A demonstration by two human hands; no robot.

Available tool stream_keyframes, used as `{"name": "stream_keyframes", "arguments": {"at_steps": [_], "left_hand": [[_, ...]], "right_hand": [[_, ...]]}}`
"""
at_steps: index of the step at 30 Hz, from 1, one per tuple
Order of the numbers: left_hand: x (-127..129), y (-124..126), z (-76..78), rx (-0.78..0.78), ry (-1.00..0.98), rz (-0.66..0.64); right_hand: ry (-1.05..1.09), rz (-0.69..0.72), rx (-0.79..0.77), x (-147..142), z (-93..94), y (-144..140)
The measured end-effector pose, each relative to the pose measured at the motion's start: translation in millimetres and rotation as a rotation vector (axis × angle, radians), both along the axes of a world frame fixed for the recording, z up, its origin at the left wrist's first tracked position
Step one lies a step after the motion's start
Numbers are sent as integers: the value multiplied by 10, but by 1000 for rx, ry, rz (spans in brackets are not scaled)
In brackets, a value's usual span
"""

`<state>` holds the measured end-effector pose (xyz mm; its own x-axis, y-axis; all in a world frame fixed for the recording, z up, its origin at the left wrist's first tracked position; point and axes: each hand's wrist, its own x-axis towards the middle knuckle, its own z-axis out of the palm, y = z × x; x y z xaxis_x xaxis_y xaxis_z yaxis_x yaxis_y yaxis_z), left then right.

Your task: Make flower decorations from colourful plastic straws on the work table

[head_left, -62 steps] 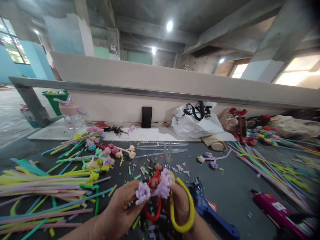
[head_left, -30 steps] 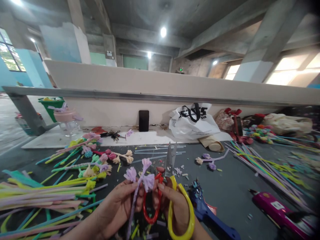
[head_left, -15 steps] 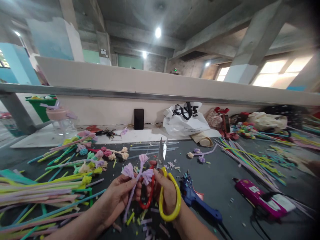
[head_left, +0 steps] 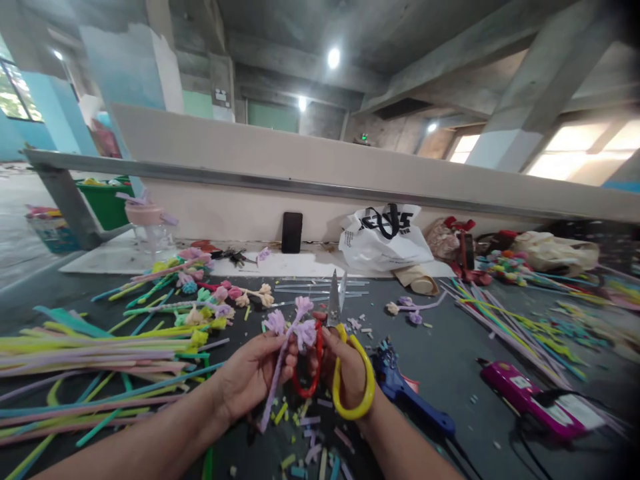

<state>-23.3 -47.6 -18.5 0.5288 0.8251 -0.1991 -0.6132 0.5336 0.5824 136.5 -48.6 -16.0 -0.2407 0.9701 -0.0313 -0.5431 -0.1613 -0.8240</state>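
Note:
My left hand (head_left: 253, 373) pinches a lilac pipe-cleaner flower stem (head_left: 275, 387), whose three fluffy heads stand above the fingers. In my right hand (head_left: 345, 363) is a pair of scissors (head_left: 356, 407) with one yellow and one red handle loop, its blades pointing up and slightly parted. The right fingertips reach close to the flower's right head; whether they touch it I cannot tell. Short lilac, yellow and blue offcuts (head_left: 313, 440) lie on the dark table below both hands.
Bundled pipe cleaners (head_left: 100, 353) and finished flower stems (head_left: 185, 287) lie left. A blue glue gun (head_left: 415, 400) and a magenta corded device (head_left: 530, 400) are right. Behind stand a phone (head_left: 292, 233), a white bag (head_left: 385, 240) and a lidded cup (head_left: 150, 227).
The view has shifted a little, so the whole scene sits further right. Both hands keep the same hold on the flower stem and the scissors.

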Motion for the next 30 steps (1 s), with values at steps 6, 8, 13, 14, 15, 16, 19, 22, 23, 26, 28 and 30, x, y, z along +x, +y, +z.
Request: {"name": "stream_keyframes", "arguments": {"at_steps": [6, 8, 13, 14, 15, 16, 19, 22, 23, 26, 28, 30], "left_hand": [[19, -78, 14, 83, 26, -42], [33, -115, 36, 120, 64, -65], [61, -166, 67, 212, 171, -106], [63, -165, 62, 223, 185, -109], [64, -161, 56, 228, 194, -109], [64, -154, 50, 225, 198, -107], [63, -123, 44, 196, 208, -112], [66, -99, 58, 198, 223, -117], [66, -96, 64, 206, 228, -112], [63, -102, 80, 218, 243, -101], [59, -111, 85, 233, 254, -100], [60, -116, 82, 255, 262, -85]], "right_hand": [[38, -25, 18, -1, 9, -46], [63, -24, 45, 15, 44, -64], [82, -100, 116, 90, 108, -75], [83, -121, 109, 105, 107, -70], [86, -135, 99, 117, 104, -63], [90, -143, 89, 127, 98, -56], [104, -147, 69, 142, 80, -34], [116, -162, 32, 135, 67, -27], [121, -167, 24, 129, 64, -29], [142, -157, 28, 105, 59, -40], [149, -142, 30, 90, 56, -43], [152, -145, 15, 81, 56, -40]]}}
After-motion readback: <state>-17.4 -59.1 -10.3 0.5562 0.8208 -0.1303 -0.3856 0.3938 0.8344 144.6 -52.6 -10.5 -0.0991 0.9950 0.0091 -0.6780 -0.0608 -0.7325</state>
